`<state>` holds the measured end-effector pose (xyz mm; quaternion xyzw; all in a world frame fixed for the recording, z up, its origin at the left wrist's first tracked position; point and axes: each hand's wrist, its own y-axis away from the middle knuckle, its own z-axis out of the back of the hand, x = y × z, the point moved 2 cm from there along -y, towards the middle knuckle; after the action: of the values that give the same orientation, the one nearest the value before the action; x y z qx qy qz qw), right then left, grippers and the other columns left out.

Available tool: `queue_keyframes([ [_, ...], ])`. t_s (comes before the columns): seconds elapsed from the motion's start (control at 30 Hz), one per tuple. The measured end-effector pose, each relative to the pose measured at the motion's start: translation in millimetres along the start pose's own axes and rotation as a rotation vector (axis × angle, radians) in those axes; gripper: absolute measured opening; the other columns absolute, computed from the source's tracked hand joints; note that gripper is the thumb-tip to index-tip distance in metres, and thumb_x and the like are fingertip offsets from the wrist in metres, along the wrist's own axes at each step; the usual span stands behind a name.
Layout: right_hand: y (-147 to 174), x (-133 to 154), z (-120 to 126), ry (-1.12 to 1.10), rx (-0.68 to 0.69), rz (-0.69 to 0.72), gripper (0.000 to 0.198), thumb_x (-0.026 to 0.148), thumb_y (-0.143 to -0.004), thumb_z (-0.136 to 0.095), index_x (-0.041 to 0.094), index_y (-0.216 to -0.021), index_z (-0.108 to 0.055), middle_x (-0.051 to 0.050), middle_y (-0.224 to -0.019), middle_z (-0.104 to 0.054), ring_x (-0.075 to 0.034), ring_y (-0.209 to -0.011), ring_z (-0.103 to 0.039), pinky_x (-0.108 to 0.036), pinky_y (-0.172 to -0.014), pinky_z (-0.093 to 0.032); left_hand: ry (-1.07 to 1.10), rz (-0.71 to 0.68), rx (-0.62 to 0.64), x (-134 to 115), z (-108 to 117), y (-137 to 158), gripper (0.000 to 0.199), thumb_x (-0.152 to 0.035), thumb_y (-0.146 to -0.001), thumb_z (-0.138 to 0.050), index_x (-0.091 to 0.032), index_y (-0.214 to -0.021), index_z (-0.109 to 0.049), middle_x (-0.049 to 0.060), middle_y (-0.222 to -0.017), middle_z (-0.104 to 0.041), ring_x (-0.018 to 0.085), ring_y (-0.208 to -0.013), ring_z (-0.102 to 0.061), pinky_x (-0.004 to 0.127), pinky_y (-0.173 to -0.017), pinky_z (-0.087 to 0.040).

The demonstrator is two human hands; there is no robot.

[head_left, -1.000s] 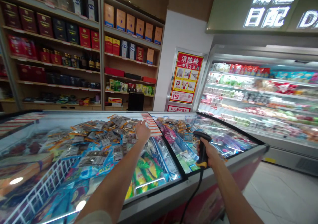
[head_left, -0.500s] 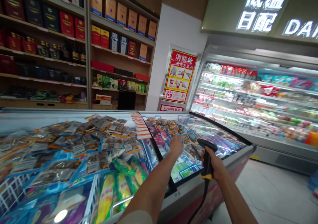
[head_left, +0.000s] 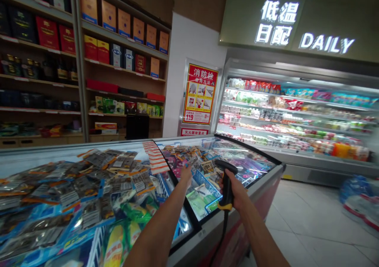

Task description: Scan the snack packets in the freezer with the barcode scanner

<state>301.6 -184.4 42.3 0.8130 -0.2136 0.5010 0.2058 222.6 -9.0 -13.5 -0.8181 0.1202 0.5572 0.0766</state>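
Observation:
My right hand (head_left: 237, 190) is wrapped round the handle of a black and yellow barcode scanner (head_left: 226, 190), held over the freezer's front rim with its cord hanging down. My left hand (head_left: 186, 175) reaches over the right section of the chest freezer (head_left: 204, 229), close to the black divider. Its fingers look pinched beside a small pale and blue patch; what they hold is too blurred to make out. Small flat packets (head_left: 207, 167) lie just beyond and to the right of that hand. Below them sits a blue wire basket (head_left: 207, 184) with green packages.
Many brown-and-orange packets (head_left: 91, 184) heap the left section, beside yellow-green bags (head_left: 115, 239). An orange-striped strip (head_left: 154, 156) lies by the divider (head_left: 192, 215). Shelves of boxes (head_left: 124, 22) stand behind; a lit refrigerated display (head_left: 284, 117) and wrapped bottles (head_left: 355, 192) are at right.
The view has turned right, and the scene has shifted left. My left hand has drawn leftward towards the divider, leaving more of the blue basket visible. The scanner stays in my right hand.

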Motion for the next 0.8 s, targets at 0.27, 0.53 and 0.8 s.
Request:
queue_keyframes([
  [0.27,26,-5,-44,-0.066,0.116,-0.07,0.026,0.042,-0.067,-0.054,0.016,-0.067,-0.048,0.003,-0.048,-0.05,-0.008,-0.038,-0.045,-0.019,-0.034,-0.037,0.372,0.069,-0.01,-21,23,15,0.026,-0.027,-0.08,-0.044,-0.013,-0.1,-0.05,0.005,-0.092,-0.056,0.011,-0.073,-0.055,0.028,-0.061,-0.047],
  [0.53,39,-22,-55,-0.054,0.13,-0.127,0.029,0.044,-0.067,-0.053,0.016,-0.07,-0.049,0.004,-0.049,-0.049,-0.007,-0.038,-0.044,-0.019,-0.035,-0.036,0.552,0.074,-0.057,-31,29,16,0.027,-0.029,-0.08,-0.043,-0.013,-0.1,-0.051,0.005,-0.093,-0.056,0.012,-0.074,-0.055,0.029,-0.063,-0.047],
  [0.8,42,-28,-67,-0.036,0.209,-0.154,0.028,0.044,-0.066,-0.054,0.016,-0.069,-0.048,0.005,-0.049,-0.049,-0.006,-0.038,-0.044,-0.019,-0.035,-0.036,0.551,0.052,-0.065,-39,39,17,0.028,-0.029,-0.08,-0.043,-0.014,-0.102,-0.05,0.006,-0.097,-0.055,0.013,-0.078,-0.055,0.031,-0.066,-0.047],
])
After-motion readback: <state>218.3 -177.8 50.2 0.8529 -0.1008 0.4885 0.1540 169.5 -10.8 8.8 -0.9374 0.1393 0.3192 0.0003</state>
